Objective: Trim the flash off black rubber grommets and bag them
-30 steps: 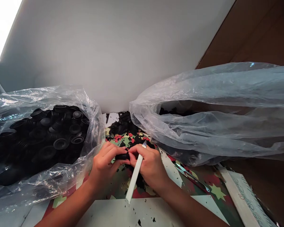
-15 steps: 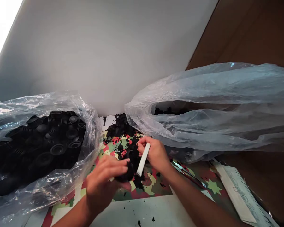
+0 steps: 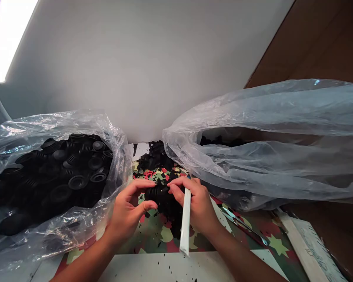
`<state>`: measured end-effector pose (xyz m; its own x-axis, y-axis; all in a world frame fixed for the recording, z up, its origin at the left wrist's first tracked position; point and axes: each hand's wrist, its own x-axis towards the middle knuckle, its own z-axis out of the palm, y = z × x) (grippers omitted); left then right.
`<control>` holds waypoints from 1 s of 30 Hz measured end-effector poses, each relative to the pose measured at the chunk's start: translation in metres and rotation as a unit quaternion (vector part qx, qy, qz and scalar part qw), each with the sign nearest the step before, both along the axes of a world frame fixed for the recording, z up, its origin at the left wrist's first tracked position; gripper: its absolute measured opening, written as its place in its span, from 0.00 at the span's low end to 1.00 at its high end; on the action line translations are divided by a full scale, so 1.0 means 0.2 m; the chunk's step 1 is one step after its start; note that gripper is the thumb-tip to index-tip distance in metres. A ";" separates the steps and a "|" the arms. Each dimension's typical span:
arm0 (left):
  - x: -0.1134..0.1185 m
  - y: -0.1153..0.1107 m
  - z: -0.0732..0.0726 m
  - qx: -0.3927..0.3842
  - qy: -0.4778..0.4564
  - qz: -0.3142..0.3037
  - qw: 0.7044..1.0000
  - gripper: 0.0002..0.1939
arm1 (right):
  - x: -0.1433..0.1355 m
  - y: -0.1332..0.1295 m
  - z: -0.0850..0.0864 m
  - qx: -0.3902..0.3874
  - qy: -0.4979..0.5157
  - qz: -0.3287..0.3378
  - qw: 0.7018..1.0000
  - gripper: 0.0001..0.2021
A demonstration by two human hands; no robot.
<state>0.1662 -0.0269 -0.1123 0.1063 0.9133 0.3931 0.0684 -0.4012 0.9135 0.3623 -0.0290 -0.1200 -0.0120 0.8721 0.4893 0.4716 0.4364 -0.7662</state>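
Between thumb and fingers, my left hand (image 3: 131, 207) grips a ribbed black rubber part (image 3: 153, 194) low over the patterned surface. My right hand (image 3: 195, 199) is closed round a white, flat-sided stick (image 3: 186, 223), whose long end points down toward me. Its fingertips are close to the right side of the black part; whether they touch it cannot be made out. Black scraps (image 3: 157, 156) lie heaped behind and beneath both hands.
At left, a clear plastic bag (image 3: 117, 145) holds many black ribbed parts (image 3: 78, 182). Another clear bag (image 3: 253, 168) with black pieces inside lies at right. Metal scissors (image 3: 244, 223) and a marked white strip (image 3: 308, 243) lie right of my forearm. A lamp (image 3: 10, 39) shines upper left.
My left hand has turned and now grips the black part with thumb and fingers apart. My right hand has come closer to it, and the stick has swung more upright in view.
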 end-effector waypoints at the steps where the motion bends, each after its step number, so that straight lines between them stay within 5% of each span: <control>1: 0.00 0.00 0.00 0.007 0.008 -0.002 1.000 0.13 | -0.01 -0.01 0.01 -0.004 0.010 0.006 1.000 0.11; 5: 0.00 0.01 -0.02 0.029 0.056 -0.014 0.998 0.13 | -0.04 -0.06 0.03 -0.112 0.092 0.078 0.986 0.11; 9: 0.00 0.01 -0.03 0.029 0.087 -0.046 0.995 0.15 | -0.06 -0.07 0.03 -0.265 0.245 0.163 0.918 0.17; 13: -0.01 0.01 0.00 0.024 0.095 -0.041 0.994 0.14 | -0.06 -0.07 0.03 -0.310 0.298 0.177 0.885 0.19; 22: 0.00 0.01 0.04 0.022 0.037 -0.025 0.999 0.10 | -0.05 -0.06 -0.02 -0.255 0.253 0.185 0.915 0.18; 26: -0.01 0.01 0.05 0.020 0.046 -0.012 0.999 0.09 | -0.01 -0.06 -0.01 -0.124 0.187 0.106 0.969 0.18; 30: -0.01 0.01 0.05 0.009 0.083 -0.011 0.996 0.06 | 0.03 -0.07 0.04 0.004 0.106 0.092 0.990 0.22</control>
<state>0.1633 -0.0255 -0.1014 0.1910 0.9029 0.3851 0.2098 -0.4208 0.8825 0.3684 -0.0428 -0.1125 -0.0665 0.8609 0.5044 0.2121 0.5062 -0.8359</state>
